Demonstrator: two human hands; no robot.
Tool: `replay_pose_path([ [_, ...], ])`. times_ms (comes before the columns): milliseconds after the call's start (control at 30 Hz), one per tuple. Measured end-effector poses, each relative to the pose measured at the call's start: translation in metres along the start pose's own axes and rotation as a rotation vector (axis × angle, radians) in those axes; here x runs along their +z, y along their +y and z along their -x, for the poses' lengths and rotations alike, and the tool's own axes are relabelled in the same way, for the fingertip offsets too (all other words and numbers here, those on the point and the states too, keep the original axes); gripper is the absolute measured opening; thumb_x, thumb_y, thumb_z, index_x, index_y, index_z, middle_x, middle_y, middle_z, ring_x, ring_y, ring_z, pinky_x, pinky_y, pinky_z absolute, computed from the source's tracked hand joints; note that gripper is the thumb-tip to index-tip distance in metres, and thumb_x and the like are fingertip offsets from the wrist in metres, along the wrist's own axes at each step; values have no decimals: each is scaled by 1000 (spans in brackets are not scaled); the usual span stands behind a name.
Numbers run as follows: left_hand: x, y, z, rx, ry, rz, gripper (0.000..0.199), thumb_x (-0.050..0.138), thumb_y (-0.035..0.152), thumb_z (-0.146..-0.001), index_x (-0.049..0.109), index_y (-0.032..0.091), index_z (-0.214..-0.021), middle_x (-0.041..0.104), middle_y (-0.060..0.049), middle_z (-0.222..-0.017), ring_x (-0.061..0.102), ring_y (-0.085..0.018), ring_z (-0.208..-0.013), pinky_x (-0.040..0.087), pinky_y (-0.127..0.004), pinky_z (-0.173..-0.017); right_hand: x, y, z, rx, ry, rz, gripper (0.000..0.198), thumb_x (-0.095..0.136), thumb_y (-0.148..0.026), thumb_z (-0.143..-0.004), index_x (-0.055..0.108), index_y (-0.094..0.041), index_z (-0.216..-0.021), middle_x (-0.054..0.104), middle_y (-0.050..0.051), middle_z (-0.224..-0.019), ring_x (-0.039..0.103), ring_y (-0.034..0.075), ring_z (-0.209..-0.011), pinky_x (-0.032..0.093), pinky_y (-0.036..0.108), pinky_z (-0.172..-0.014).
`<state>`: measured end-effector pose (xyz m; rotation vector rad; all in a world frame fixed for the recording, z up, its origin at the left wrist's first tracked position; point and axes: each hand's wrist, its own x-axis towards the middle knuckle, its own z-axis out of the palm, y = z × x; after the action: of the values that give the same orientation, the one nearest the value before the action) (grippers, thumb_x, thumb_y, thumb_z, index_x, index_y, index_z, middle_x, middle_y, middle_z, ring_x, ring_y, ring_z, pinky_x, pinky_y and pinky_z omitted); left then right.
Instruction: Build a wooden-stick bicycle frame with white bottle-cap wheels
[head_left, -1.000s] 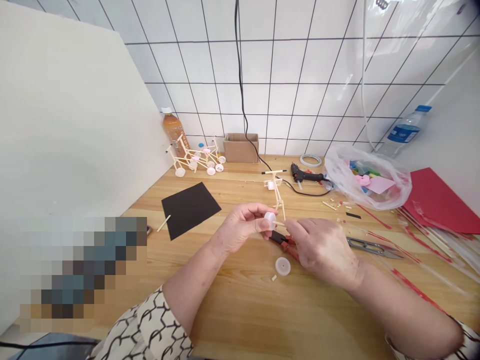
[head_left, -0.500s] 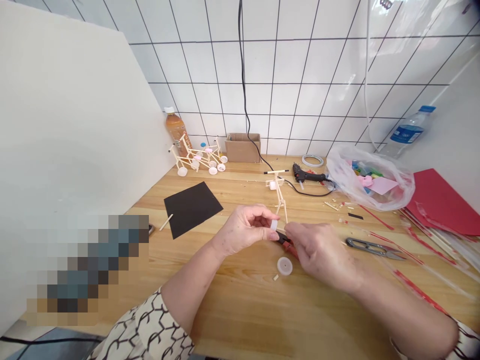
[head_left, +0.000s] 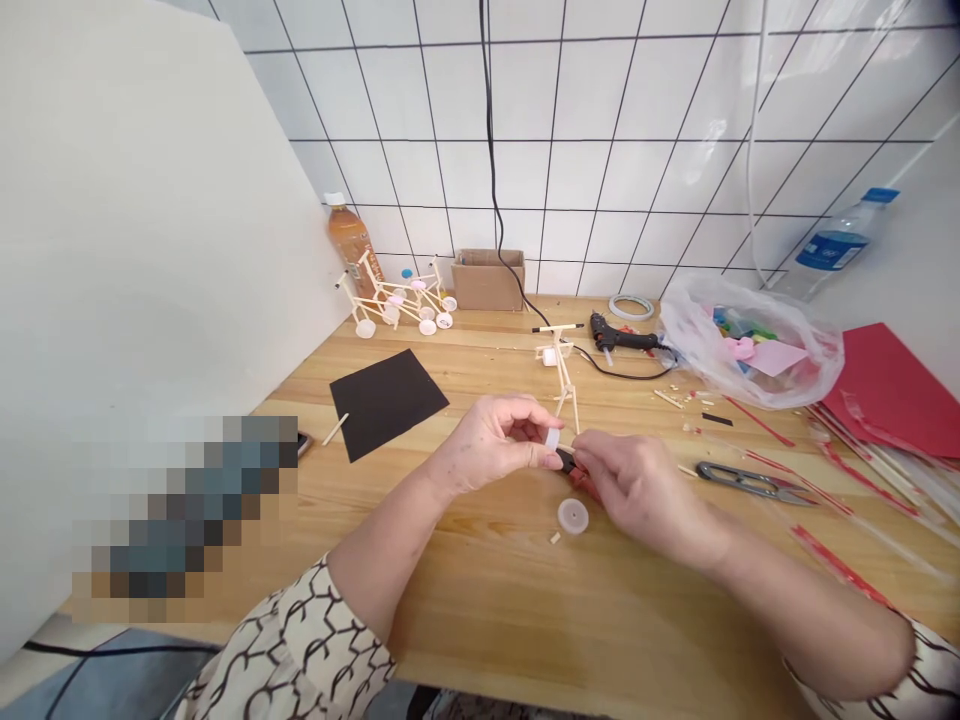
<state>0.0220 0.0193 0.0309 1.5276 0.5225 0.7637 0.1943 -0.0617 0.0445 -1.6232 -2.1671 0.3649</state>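
My left hand (head_left: 491, 445) pinches a small white plastic wheel (head_left: 553, 438) on edge between thumb and fingers. Opposite it, my right hand (head_left: 651, 490) is closed on a thin wooden stick (head_left: 567, 449), whose end points at the wheel; whether it sits in the hole I cannot tell. Red-handled pliers (head_left: 581, 482) lie partly hidden beneath the right hand. Just in front, a second white wheel (head_left: 573, 516) lies flat beside a short wooden bit (head_left: 555, 538). Beyond my hands stands a small bicycle model (head_left: 561, 370) made of wooden sticks.
Several stick bicycles (head_left: 397, 305) stand near a tea bottle (head_left: 351, 240) and a cardboard box (head_left: 489, 280). Black card (head_left: 390, 402) lies left. On the right are a glue gun (head_left: 622, 335), plastic bag (head_left: 750, 375), thread snips (head_left: 750, 482) and red card (head_left: 892, 390).
The view has tilted down a little. Both hands keep almost the same pose, with the wheel and the stick still held close together.
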Motion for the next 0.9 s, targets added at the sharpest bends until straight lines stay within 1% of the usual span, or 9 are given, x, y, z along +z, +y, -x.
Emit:
replay_pose_path([
  [100, -2, -4, -1, -48, -7, 39, 26, 79, 15, -57, 70, 13, -81, 59, 2, -67, 54, -9, -62, 45, -24, -62, 7, 4, 5, -199, 148, 322, 18, 39, -11, -77, 51, -17, -66, 49, 0, -51, 32, 10, -44, 18, 26, -47],
  [167, -2, -5, -1, -69, -16, 64, 28, 79, 16, -57, 70, 13, -83, 58, 2, -66, 55, -9, -62, 46, -25, -62, 9, 5, 6, -264, 202, 389, 17, 39, -9, -74, 51, -17, -65, 50, 1, -50, 31, 11, -44, 16, 28, -47],
  [233, -3, -5, -1, -67, -22, 80, 28, 79, 17, -57, 70, 13, -83, 58, 2, -66, 55, -9, -61, 46, -25, -62, 9, 5, 6, -213, 180, 293, 18, 38, -10, -76, 51, -17, -66, 51, 1, -52, 33, 10, -44, 18, 27, -47],
  [367, -2, 0, 0, -28, -15, 50, 26, 79, 14, -57, 70, 12, -81, 59, 1, -68, 55, -9, -63, 45, -24, -62, 4, 0, 1, 42, 6, -201, 27, 34, -24, -88, 46, -19, -63, 47, -2, -53, 38, 9, -48, 28, 22, -49],
  [467, -1, 3, 0, -19, -13, 10, 25, 79, 13, -56, 70, 12, -79, 59, 1, -69, 54, -8, -62, 44, -23, -60, 2, -2, -1, 114, -94, -397, 34, 33, -32, -89, 42, -20, -59, 40, -4, -50, 35, 9, -47, 30, 22, -49],
  [533, 0, 3, 0, -21, -13, -12, 25, 79, 13, -55, 69, 12, -78, 60, 0, -70, 53, -8, -62, 44, -23, -60, 2, -3, -1, 119, -87, -322, 32, 33, -31, -89, 42, -20, -60, 43, -3, -51, 37, 10, -47, 30, 22, -49],
  [733, 1, 0, -1, -50, -19, -44, 25, 76, 19, -62, 66, 12, -84, 59, 1, -70, 53, -9, -64, 44, -24, -63, -1, -4, 2, 80, -42, 126, 23, 34, -21, -85, 49, -19, -67, 56, 2, -57, 44, 12, -48, 25, 25, -50],
  [833, 0, -1, 0, -74, -42, -24, 26, 76, 19, -63, 64, 13, -85, 60, 1, -72, 55, -9, -66, 45, -24, -66, -8, -3, 0, 77, -62, 101, 25, 34, -24, -86, 49, -19, -66, 51, 0, -54, 41, 12, -48, 25, 25, -50],
  [900, -2, -1, 0, -79, -64, 17, 25, 76, 19, -64, 63, 13, -84, 61, 0, -74, 56, -9, -68, 45, -23, -66, -14, 0, -1, 80, -97, -33, 28, 34, -28, -87, 47, -19, -64, 49, -1, -55, 41, 12, -51, 29, 24, -52],
])
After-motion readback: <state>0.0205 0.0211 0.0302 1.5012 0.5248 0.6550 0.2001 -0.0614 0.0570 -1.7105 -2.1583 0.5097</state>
